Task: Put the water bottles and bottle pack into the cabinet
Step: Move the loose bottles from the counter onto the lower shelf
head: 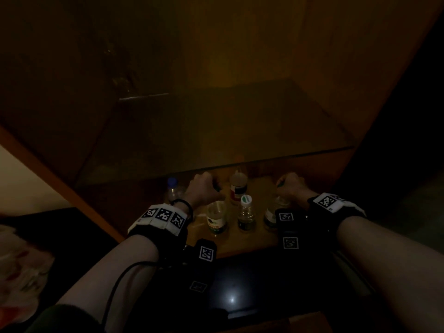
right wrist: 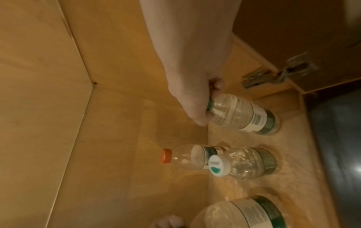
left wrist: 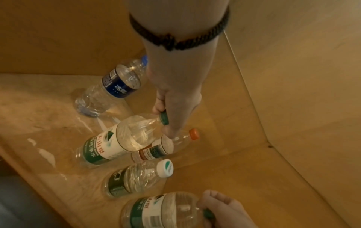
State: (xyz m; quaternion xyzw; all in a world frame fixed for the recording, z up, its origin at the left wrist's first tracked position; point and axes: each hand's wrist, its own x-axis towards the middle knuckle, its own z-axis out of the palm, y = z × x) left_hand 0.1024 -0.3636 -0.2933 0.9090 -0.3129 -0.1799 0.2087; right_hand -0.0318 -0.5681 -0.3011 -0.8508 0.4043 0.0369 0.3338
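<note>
Several water bottles stand on the wooden cabinet floor (left wrist: 205,174). My left hand (left wrist: 164,118) grips the green cap of a large green-and-white labelled bottle (left wrist: 109,143), which leans slightly. My right hand (right wrist: 210,104) grips the green cap of a matching bottle (right wrist: 244,114) at the right. Between them stand a small white-capped bottle (left wrist: 136,177) and, behind it, an orange-capped bottle (left wrist: 168,146). A blue-capped, blue-labelled bottle (left wrist: 115,86) stands at the far left. In the dim head view both hands (head: 213,186) (head: 281,185) reach in under a shelf.
The cabinet's back wall (right wrist: 48,108) is well behind the bottles, with bare floor in front of it. A metal door hinge (right wrist: 273,75) sits on the right side wall. A dark glossy floor (head: 240,284) lies before the cabinet. A pale blurred bundle (head: 19,260) is at far left.
</note>
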